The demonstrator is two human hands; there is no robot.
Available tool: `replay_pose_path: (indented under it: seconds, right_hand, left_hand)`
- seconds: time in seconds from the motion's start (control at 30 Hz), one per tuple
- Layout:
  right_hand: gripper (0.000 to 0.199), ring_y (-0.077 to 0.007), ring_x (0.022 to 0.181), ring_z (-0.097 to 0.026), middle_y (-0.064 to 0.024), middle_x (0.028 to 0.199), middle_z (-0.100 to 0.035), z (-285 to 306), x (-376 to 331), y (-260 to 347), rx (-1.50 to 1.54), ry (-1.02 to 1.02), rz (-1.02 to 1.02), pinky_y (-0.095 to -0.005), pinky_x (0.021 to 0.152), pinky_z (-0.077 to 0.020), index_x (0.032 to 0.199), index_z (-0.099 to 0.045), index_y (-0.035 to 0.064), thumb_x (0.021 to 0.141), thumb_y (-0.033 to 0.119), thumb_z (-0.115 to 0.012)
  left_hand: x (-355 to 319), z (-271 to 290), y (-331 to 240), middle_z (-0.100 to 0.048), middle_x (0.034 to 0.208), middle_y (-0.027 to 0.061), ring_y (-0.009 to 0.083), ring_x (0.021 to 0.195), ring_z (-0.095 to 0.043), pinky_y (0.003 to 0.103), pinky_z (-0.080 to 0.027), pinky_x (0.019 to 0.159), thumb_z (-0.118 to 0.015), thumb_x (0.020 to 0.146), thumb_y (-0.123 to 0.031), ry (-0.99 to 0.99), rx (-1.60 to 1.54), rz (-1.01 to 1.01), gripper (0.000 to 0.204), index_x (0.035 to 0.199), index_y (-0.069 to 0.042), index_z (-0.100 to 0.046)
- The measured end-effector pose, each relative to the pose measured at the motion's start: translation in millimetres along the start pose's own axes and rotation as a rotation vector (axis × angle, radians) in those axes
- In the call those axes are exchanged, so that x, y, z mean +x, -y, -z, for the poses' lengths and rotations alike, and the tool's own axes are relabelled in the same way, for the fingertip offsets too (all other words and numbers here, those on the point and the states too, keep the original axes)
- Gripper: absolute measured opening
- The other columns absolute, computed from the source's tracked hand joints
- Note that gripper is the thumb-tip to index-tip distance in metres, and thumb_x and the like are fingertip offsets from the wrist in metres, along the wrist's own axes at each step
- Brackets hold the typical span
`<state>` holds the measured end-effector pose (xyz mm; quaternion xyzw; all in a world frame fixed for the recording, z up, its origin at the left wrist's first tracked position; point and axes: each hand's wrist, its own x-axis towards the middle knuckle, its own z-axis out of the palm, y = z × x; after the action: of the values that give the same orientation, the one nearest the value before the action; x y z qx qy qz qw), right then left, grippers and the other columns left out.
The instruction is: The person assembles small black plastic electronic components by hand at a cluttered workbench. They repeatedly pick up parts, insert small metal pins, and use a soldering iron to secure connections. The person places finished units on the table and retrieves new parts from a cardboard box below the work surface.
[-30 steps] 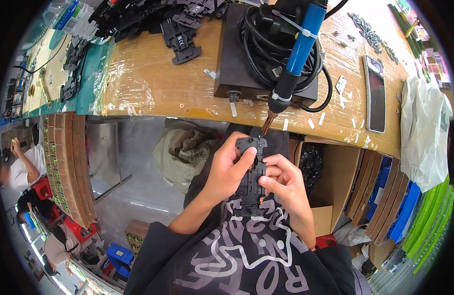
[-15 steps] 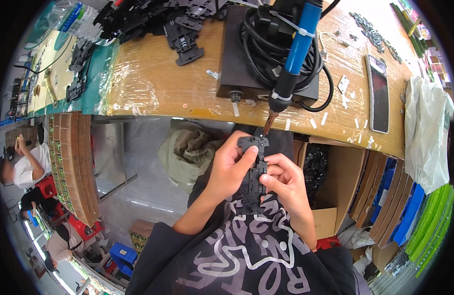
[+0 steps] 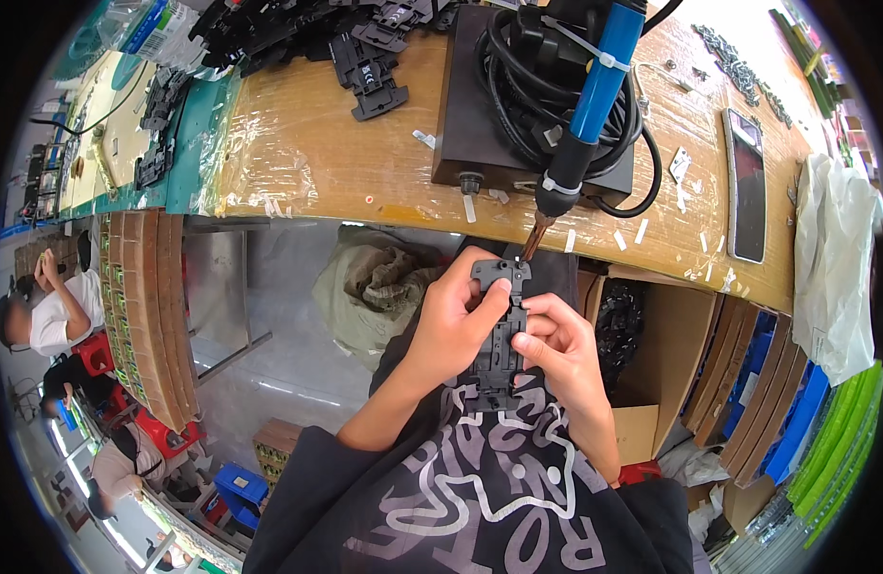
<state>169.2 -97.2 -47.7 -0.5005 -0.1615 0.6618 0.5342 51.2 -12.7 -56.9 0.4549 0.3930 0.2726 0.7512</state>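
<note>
**Black bracket brought up under the hanging driver tip**

While both hands grip it, the black plastic bracket [image 3: 499, 330] sits upright over the person's lap, just below the front edge of the wooden workbench [image 3: 298, 158]. The left hand [image 3: 451, 325] is curled around the part's left side, thumb laid across its upper face; the right hand [image 3: 556, 349] is closed on the lower right edge, fingertips pinching it.

Compared with a second ago, little has moved. The bracket's top end was already close under the bronze tip of the blue electric screwdriver [image 3: 590, 105], and it now sits touching or almost touching that tip; which of the two cannot be told. Neither hand holds the driver, which hangs by itself in front of the dark control box [image 3: 480, 115] with its coiled black cable [image 3: 547, 67]. By the look of it, the part is being lined up beneath the bit rather than fastened yet.

More black brackets [image 3: 365, 48] lie piled on the bench, a phone [image 3: 745, 182] rests to the right, and an open cardboard box [image 3: 652, 373] stands below.
</note>
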Motion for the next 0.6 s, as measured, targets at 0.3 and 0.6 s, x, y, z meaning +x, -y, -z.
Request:
replay_pose_path:
  seconds: [0.3,0.6]
  right_hand:
    - [0.024,-0.0085,0.054,-0.052,-0.0044,0.069,-0.052,-1,0,7,-0.113,-0.02,0.051,-0.0229,0.047,-0.0495,0.101,-0.045,-0.0035,0.079,0.001,-0.055]
    - [0.025,-0.0084,0.055,-0.053,-0.0052,0.07,-0.055,-8,-4,13,-0.117,-0.044,0.058,-0.0214,0.046,-0.0478,0.102,-0.046,-0.0042,0.079,0.002,-0.055]
  left_hand:
    - [5,-3,0,-0.05,0.068,-0.0007,0.0005,0.058,-0.044,0.017,-0.035,0.049,-0.049,0.082,-0.005,-0.022,-0.029,-0.029,0.01,0.09,0.0,-0.045]
    - [3,-4,-4,-0.049,0.065,-0.0021,-0.0003,0.056,-0.041,0.016,-0.033,0.047,-0.049,0.081,-0.005,-0.034,-0.023,-0.002,0.009,0.089,-0.001,-0.046]
